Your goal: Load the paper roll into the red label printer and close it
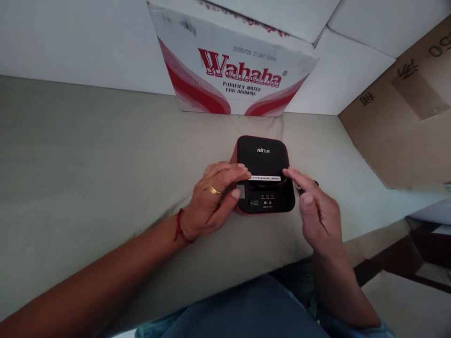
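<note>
A small black receipt printer (268, 162) with red sides and a white logo sits on the cloth-covered surface, its lid closed. A white label strip (266, 178) crosses the lid's front edge, above a glossy panel with buttons. My left hand (214, 197) wears a gold ring and a red string bracelet; its fingertips rest on the lid's left edge, the thumb lower by a grey square sticker. On the opposite side, my right hand (319, 211) has its index fingertip at the lid's right edge, thumb apart. A dark object behind the right hand is mostly hidden.
Behind the printer stands a white and red water carton (243, 70) against white boxes (88, 42). A large brown cardboard box (398, 108) borders the right side. Pale green-grey cloth (88, 155) covers the surface. Dark furniture shows at the lower right.
</note>
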`<state>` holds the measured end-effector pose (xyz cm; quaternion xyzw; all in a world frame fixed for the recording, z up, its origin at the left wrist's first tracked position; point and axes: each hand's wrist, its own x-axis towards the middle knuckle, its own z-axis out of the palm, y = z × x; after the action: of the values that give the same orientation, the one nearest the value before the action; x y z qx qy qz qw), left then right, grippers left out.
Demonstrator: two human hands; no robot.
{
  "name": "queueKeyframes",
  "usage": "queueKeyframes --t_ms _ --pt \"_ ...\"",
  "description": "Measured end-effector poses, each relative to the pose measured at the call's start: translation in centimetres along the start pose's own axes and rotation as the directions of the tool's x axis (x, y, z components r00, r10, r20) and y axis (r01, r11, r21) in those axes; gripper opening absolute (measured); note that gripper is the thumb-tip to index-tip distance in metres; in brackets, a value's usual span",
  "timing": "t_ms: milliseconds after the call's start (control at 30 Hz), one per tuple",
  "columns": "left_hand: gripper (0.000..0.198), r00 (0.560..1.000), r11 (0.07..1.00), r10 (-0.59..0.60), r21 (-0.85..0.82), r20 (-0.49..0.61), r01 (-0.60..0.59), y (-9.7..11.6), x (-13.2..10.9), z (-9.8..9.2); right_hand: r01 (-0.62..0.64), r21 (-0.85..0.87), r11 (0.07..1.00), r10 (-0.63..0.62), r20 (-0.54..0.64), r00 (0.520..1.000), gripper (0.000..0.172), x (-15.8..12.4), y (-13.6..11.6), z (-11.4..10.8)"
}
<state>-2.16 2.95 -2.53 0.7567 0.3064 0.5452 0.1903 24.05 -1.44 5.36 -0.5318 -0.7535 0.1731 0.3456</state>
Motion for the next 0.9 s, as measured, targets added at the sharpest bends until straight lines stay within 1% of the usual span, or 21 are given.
queueKeyframes --t_ms 33,100,167,267,333,433,533,633,767,833,900 --pt "0.054 0.999 0.998 -0.032 -0.056 -0.011 0.031 -0.1 -0.2 0.2 0.023 0.011 1.0 -0.023 -0.002 1.0 0.045 0.0 0.0 -0.1" --pt "0.064 0.989 0.978 -0.147 -0.154 -0.027 0.141 -0.4 -0.5 0.4 0.113 0.017 0.993 -0.113 0.023 0.993 0.045 0.0 0.0 -0.2" --pt "0.078 0.958 0.929 -0.288 -0.244 -0.005 0.278 -1.1 -0.7 0.4 0.223 0.018 0.975 -0.224 0.049 0.973 0.043 0.1 -0.1 -0.1" --pt "0.102 0.889 0.807 -0.442 -0.382 0.116 0.451 -2.3 -0.9 0.4 0.318 -0.002 0.948 -0.318 0.05 0.947 0.042 -0.2 -0.2 0.1" --pt "0.108 0.851 0.726 -0.486 -0.452 0.198 0.519 -3.0 -1.1 0.6 0.339 -0.024 0.94 -0.338 0.042 0.94 0.039 -0.5 -0.1 0.4" --pt "0.109 0.824 0.651 -0.507 -0.516 0.251 0.557 -3.3 -1.4 1.2 0.372 -0.058 0.927 -0.371 0.027 0.928 0.03 -1.2 0.2 0.9" --pt "0.108 0.813 0.61 -0.514 -0.55 0.273 0.571 -3.3 -1.7 1.6 0.394 -0.076 0.916 -0.393 0.017 0.919 0.028 -1.7 0.5 1.1" --pt "0.109 0.82 0.619 -0.502 -0.548 0.276 0.563 -3.2 -1.7 1.7 0.422 -0.101 0.901 -0.42 0.043 0.907 0.027 -1.6 0.4 0.8" --pt "0.108 0.828 0.63 -0.483 -0.543 0.286 0.555 -3.2 -1.4 1.6 0.462 -0.132 0.877 -0.446 0.136 0.885 0.021 -0.5 -0.4 -0.5" --pt "0.108 0.836 0.633 -0.465 -0.551 0.291 0.544 -3.3 -1.3 1.7 0.422 -0.147 0.895 -0.396 0.175 0.901 0.02 0.8 -1.0 -1.5" --pt "0.105 0.844 0.644 -0.46 -0.551 0.277 0.531 -3.5 -1.4 1.9 0.321 -0.184 0.929 -0.285 0.196 0.938 0.024 2.6 -1.7 -2.2"
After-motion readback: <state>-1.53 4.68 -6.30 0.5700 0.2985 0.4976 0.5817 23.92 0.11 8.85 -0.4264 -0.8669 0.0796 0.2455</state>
